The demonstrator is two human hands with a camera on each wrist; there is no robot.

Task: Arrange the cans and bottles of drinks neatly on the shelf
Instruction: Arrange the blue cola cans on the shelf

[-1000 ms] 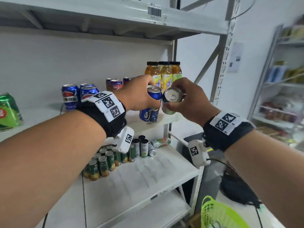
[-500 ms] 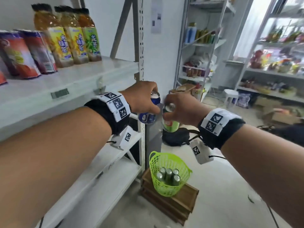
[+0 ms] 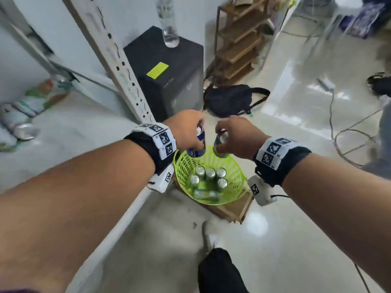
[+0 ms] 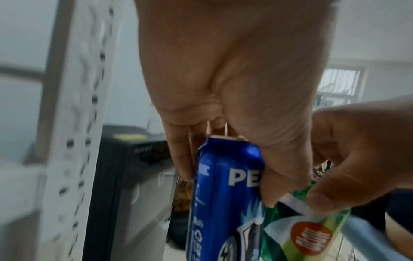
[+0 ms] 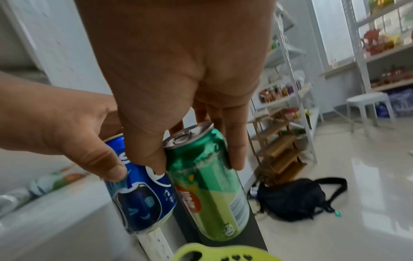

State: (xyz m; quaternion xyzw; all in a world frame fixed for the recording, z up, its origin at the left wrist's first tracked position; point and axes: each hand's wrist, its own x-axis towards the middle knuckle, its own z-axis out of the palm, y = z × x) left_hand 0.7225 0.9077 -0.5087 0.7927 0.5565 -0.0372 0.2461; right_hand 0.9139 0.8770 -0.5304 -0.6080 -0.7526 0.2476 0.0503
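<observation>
Two hands hold one drink can each, side by side above a green basket on the floor. At far left, tipped-over bottles lie on a shelf. The left hand grips a blue can from above; just beside it, the right hand grips a green can the same way. More cans stand in the basket below. This looks like a carrying step; next, both cans likely need turning toward the shelf and setting upright in a row.
</observation>
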